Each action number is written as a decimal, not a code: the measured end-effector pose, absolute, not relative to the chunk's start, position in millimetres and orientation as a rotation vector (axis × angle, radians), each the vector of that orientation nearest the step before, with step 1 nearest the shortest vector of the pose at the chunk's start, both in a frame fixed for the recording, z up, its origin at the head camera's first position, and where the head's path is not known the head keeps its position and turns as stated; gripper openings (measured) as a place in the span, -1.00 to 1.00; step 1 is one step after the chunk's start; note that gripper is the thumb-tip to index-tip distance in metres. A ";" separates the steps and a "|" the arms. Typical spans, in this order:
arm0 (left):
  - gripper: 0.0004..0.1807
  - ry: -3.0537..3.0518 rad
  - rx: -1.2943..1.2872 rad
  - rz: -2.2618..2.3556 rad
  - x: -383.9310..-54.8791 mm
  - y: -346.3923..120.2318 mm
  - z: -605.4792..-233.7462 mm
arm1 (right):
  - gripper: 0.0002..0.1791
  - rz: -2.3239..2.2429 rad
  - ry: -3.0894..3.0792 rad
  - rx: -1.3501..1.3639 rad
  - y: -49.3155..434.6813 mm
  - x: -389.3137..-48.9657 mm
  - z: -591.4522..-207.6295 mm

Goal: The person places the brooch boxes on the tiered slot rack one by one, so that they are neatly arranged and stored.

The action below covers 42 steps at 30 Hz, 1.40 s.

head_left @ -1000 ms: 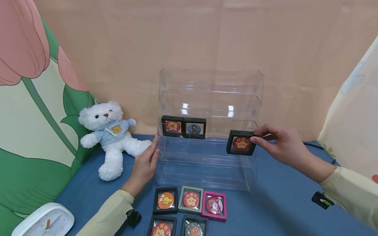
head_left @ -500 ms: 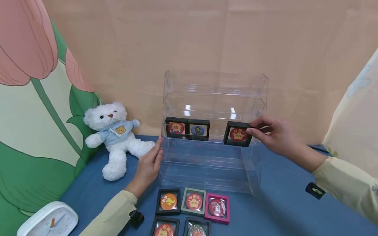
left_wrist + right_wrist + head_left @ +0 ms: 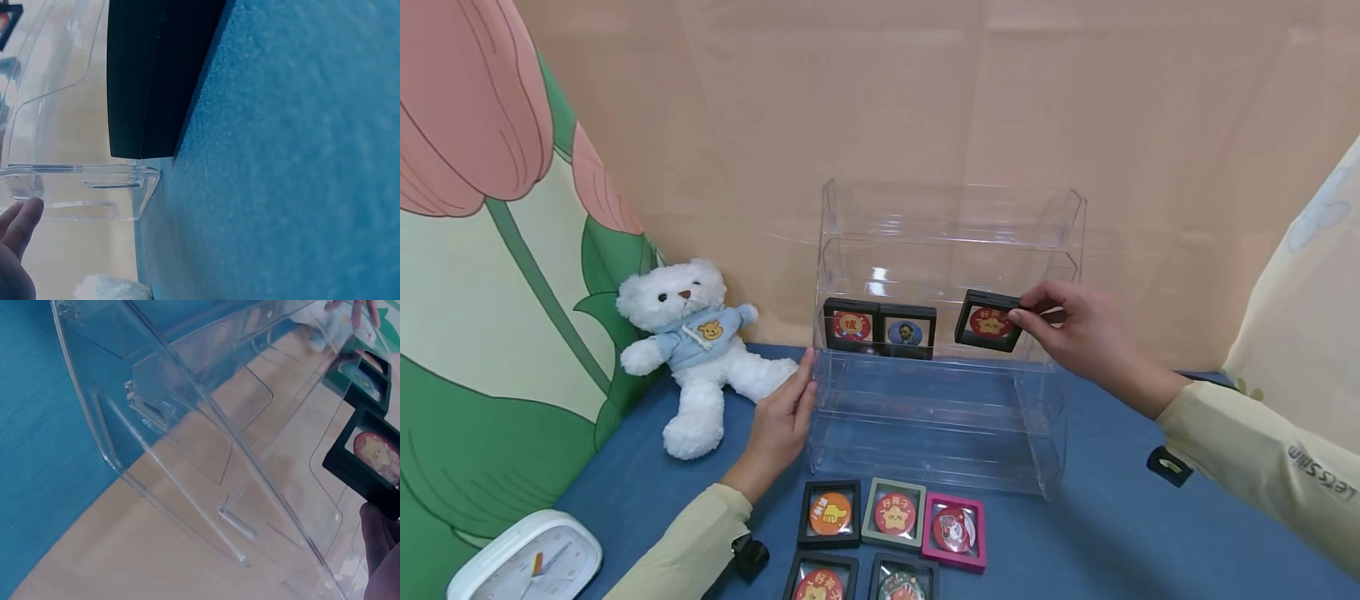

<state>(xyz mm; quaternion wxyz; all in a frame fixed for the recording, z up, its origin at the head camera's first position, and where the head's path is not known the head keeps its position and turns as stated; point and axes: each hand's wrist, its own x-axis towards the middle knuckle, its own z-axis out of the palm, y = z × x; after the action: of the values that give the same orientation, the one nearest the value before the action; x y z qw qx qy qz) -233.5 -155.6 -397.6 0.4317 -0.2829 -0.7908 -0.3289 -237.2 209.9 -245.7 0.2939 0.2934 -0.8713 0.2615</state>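
My right hand [image 3: 1071,329] pinches the right edge of a black badge frame [image 3: 988,322], which holds a round red badge with a yellow star figure. The frame tilts slightly, over the middle tier of a clear acrylic display rack [image 3: 925,396]. To its left on that tier, two black frames stand side by side: one with a red badge [image 3: 852,326], one with a blue badge [image 3: 906,332]. With its fingers fairly straight, my left hand [image 3: 778,425] rests against the rack's left side. In the right wrist view the held frame [image 3: 369,453] shows beside the clear side panel.
In front of the rack, several badge frames lie on the blue cloth [image 3: 1120,533], among them a grey one [image 3: 895,514] and a pink one [image 3: 955,532]. A white teddy bear [image 3: 692,358] sits at left, with a white clock [image 3: 526,557] nearer.
My right hand has carried the black frame up and left, from the rack's right front to over the middle tier. My left hand stays at the rack's side. The head view has shifted slightly.
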 end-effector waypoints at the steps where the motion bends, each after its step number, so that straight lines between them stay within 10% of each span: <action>1: -0.35 -1.973 -0.704 -0.818 -233.6 -155.6 -397.8 | -0.88 0.696 -2.322 0.782 208.2 -238.6 -246.2; 42: -0.35 -1.981 -0.682 -0.814 -232.0 -154.2 -400.1 | -0.77 0.617 -2.511 0.755 181.8 -244.3 -260.8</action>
<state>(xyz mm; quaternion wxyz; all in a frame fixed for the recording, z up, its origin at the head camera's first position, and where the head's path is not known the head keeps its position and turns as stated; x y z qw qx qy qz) -232.0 -154.2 -400.1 0.4324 -0.2738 -0.7947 -0.3265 -244.3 181.8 -260.8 0.2220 0.2734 -0.9089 0.2232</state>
